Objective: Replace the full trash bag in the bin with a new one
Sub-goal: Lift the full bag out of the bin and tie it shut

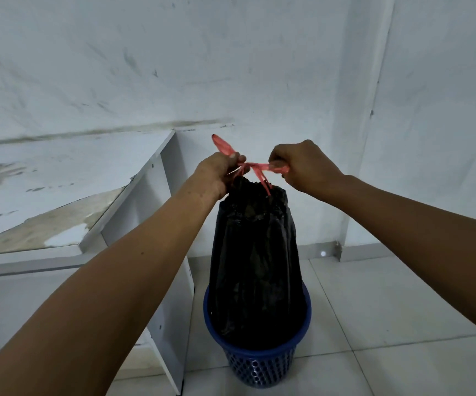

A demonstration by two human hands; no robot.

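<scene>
A full black trash bag [255, 264] stands tall in a blue perforated bin [259, 364] on the tiled floor, its top gathered shut. A red drawstring [255, 167] is stretched across the bag's neck. My left hand [219, 172] grips one end of the drawstring, with a loop sticking up past its fingers. My right hand [299, 167] grips the other end, pulled to the right. Both hands are above the bag's mouth, about level with each other.
A white desk [134, 201] with a worn top stands close to the left of the bin. A white wall rises behind, with a corner post [371, 138] at the right. Light floor tiles [388, 310] stretch to the right and front.
</scene>
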